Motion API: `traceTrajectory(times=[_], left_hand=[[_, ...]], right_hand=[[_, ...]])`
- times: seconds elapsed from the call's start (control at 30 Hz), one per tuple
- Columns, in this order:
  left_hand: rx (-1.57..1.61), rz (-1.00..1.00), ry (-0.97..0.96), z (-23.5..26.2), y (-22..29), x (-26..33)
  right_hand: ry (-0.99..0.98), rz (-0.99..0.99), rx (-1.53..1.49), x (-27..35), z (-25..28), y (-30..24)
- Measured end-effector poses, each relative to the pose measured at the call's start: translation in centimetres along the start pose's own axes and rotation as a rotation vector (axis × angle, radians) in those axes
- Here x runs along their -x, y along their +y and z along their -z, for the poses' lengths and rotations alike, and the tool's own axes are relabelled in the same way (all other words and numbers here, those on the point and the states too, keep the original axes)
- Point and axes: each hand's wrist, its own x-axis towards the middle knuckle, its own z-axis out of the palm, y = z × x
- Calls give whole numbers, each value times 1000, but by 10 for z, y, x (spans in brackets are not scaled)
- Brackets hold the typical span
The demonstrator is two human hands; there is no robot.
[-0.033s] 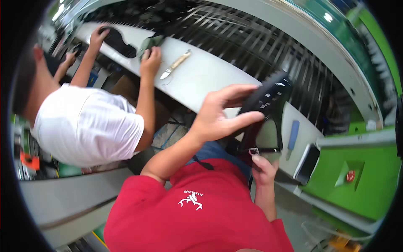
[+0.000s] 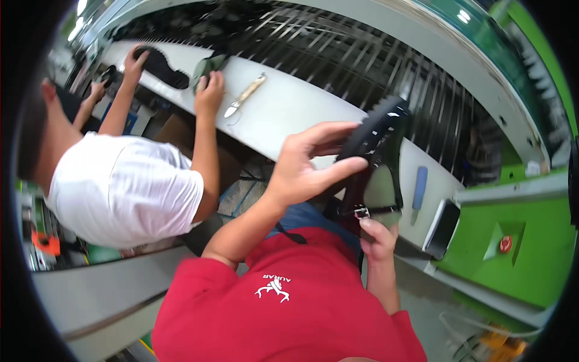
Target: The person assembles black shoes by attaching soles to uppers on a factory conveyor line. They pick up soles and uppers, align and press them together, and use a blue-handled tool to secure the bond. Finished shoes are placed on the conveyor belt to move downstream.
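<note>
A glossy black shoe (image 2: 380, 137) with a chunky ridged sole and a strap is held up in front of me, tilted with its toe toward the rollers. My left hand (image 2: 310, 161) grips it across the sole and side, thumb on the near face and fingers partly hidden behind the sole. By the strap's metal buckle (image 2: 362, 212), my right hand (image 2: 379, 237) holds the heel end, its thumb up against the buckle. Most of that hand's other fingers are out of sight behind the shoe.
A white ledge (image 2: 289, 108) runs along a roller conveyor (image 2: 338, 60). On it lie a pale-handled knife (image 2: 246, 95) and a blue-handled tool (image 2: 420, 188). At left a co-worker in white (image 2: 129, 184) handles a black sole (image 2: 161, 67) and a green piece (image 2: 208, 67). A green machine panel (image 2: 482, 259) stands at right.
The view has turned slightly, so the surroundings sit a little differently in the picture. Both my hands keep their hold on the shoe.
</note>
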Motion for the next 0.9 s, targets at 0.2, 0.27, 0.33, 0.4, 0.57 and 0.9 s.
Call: traceTrajectory(times=[0.2, 0.27, 0.33, 0.4, 0.57, 0.9], left_hand=[[-121, 37, 37, -4, -14, 9], [-118, 7, 29, -3, -20, 9], [-129, 17, 40, -4, -19, 12], [-138, 34, 32, -3, -19, 14], [-206, 51, 47, -5, -18, 15], [-236, 55, 174, -16, -24, 24]], right_hand=[[-43, -39, -158, -8, 7, 4], [-45, -62, -178, -9, 7, 4], [-38, -54, -148, -11, 3, 2], [-34, -69, -144, -12, 5, 1], [-60, -78, -157, -13, 10, 1], [24, -40, -37, -13, -7, -10]])
